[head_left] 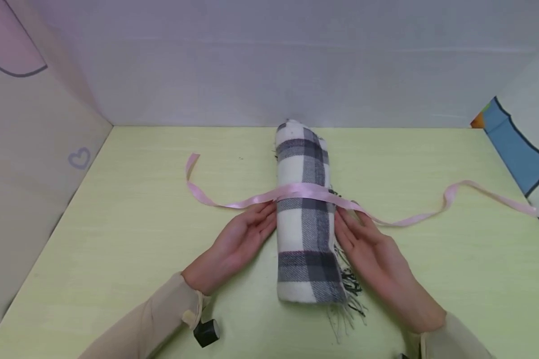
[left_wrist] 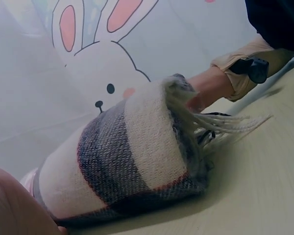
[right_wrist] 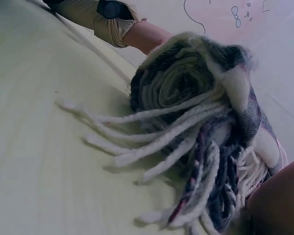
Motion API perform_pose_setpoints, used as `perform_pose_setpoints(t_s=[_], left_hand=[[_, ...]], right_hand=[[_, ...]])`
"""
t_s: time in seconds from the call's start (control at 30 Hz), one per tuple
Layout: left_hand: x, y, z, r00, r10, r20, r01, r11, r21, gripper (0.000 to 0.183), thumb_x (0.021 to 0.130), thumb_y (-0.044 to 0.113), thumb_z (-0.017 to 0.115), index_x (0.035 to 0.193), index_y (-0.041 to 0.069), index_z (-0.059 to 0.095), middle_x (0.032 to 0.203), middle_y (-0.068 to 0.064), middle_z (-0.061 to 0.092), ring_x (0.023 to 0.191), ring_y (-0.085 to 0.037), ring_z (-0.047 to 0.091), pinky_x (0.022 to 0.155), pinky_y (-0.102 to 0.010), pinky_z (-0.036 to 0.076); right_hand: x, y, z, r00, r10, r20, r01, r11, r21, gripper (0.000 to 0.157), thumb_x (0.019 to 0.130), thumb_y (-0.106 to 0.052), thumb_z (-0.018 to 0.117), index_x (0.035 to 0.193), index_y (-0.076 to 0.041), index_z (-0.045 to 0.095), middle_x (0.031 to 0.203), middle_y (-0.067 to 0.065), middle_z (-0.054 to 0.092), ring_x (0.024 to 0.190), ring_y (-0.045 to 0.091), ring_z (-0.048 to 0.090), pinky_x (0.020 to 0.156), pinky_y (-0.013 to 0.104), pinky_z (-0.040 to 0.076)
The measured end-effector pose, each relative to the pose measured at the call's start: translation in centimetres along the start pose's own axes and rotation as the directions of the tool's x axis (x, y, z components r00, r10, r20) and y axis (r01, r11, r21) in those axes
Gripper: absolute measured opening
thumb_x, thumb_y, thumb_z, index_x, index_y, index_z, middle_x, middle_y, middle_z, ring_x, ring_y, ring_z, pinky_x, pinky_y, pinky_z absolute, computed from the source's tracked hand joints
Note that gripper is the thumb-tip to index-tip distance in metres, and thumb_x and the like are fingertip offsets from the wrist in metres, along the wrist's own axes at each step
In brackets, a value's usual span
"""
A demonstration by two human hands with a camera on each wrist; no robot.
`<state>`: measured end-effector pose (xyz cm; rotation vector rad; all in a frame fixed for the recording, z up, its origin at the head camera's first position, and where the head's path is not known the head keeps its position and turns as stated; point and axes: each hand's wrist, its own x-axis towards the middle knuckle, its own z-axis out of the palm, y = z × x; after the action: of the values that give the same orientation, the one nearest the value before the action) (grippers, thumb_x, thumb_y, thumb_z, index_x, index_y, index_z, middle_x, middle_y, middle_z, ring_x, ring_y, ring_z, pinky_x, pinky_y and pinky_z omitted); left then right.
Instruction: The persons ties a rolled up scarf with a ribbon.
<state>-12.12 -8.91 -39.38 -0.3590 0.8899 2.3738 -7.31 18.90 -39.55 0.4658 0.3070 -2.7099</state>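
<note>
A rolled scarf (head_left: 289, 229) in white, grey and dark plaid lies lengthwise on the table. Across its middle runs a pink ribbon (head_left: 303, 189), its two tails trailing off to the left and right. My left hand (head_left: 238, 244) is at the scarf's left side, palm turned up and fingertips right at the roll under the ribbon. On the opposite side my right hand (head_left: 382, 259) has its extended fingers against the roll, close below the ribbon. The right wrist view shows the spiral end of the scarf (right_wrist: 171, 83) and its loose fringe (right_wrist: 147, 127) spread over the tabletop.
The pale yellow-green table (head_left: 117, 239) meets a plain back wall (head_left: 269, 80). Printed panels stand at both sides, one with a rabbit drawing (left_wrist: 103, 73). A small black device (head_left: 206, 333) sits at the left sleeve cuff.
</note>
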Motion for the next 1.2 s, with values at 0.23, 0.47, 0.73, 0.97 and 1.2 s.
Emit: perform_pose_setpoints(t_s=[0.23, 0.47, 0.73, 0.97, 1.2], left_hand=[[0.4, 0.1, 0.0, 0.989, 0.120, -0.088, -0.126, 0.990, -0.063, 0.056, 0.113, 0.002, 0.029, 0.167, 0.009, 0.019, 0.174, -0.008, 0.024, 0.160, -0.026, 0.028, 0.130, -0.037, 0.026], [0.9, 0.9, 0.2, 0.971, 0.208, -0.120, -0.222, 0.967, -0.122, 0.052, 0.113, 0.005, 0.033, 0.164, 0.014, 0.030, 0.169, -0.001, 0.036, 0.156, -0.021, 0.038, 0.124, -0.031, 0.036], [1.6, 1.8, 0.3, 0.961, 0.257, -0.103, -0.271, 0.949, -0.158, 0.051, 0.113, 0.005, 0.034, 0.164, 0.014, 0.032, 0.168, -0.001, 0.038, 0.156, -0.019, 0.037, 0.124, -0.031, 0.036], [2.2, 2.2, 0.4, 0.960, 0.282, -0.001, -0.280, 0.954, -0.111, 0.049, 0.114, 0.008, 0.034, 0.162, 0.017, 0.032, 0.168, -0.002, 0.037, 0.157, -0.024, 0.034, 0.126, -0.031, 0.033], [2.6, 2.7, 1.0, 0.956, 0.287, 0.058, -0.280, 0.954, -0.109, 0.043, 0.114, 0.009, 0.035, 0.154, 0.023, 0.040, 0.149, -0.001, 0.047, 0.150, -0.025, 0.041, 0.126, -0.032, 0.033]], right_hand=[[0.8, -0.5, 0.7, 0.998, -0.052, -0.024, 0.050, 0.996, -0.073, 0.071, 0.111, -0.003, 0.040, 0.165, -0.043, 0.016, 0.166, -0.006, 0.033, 0.132, 0.018, 0.054, 0.113, 0.027, 0.047], [1.6, -1.1, 1.0, 0.994, -0.075, 0.073, 0.082, 0.991, -0.102, 0.048, 0.113, -0.007, 0.036, 0.152, -0.034, 0.043, 0.148, -0.002, 0.055, 0.106, 0.021, 0.062, 0.094, 0.031, 0.054], [2.6, -1.3, 1.5, 0.990, -0.081, 0.114, 0.094, 0.990, -0.107, 0.043, 0.112, -0.007, 0.036, 0.146, -0.030, 0.048, 0.140, 0.000, 0.060, 0.099, 0.021, 0.060, 0.087, 0.031, 0.053], [3.5, -1.5, 1.8, 0.975, -0.103, 0.195, 0.135, 0.978, -0.158, 0.038, 0.112, -0.006, 0.035, 0.141, -0.024, 0.052, 0.127, 0.006, 0.062, 0.103, 0.022, 0.061, 0.089, 0.031, 0.054], [4.2, -1.7, 1.9, 0.944, -0.119, 0.307, 0.198, 0.950, -0.242, 0.039, 0.112, -0.002, 0.031, 0.142, -0.020, 0.049, 0.132, 0.007, 0.056, 0.106, 0.022, 0.059, 0.090, 0.031, 0.053]])
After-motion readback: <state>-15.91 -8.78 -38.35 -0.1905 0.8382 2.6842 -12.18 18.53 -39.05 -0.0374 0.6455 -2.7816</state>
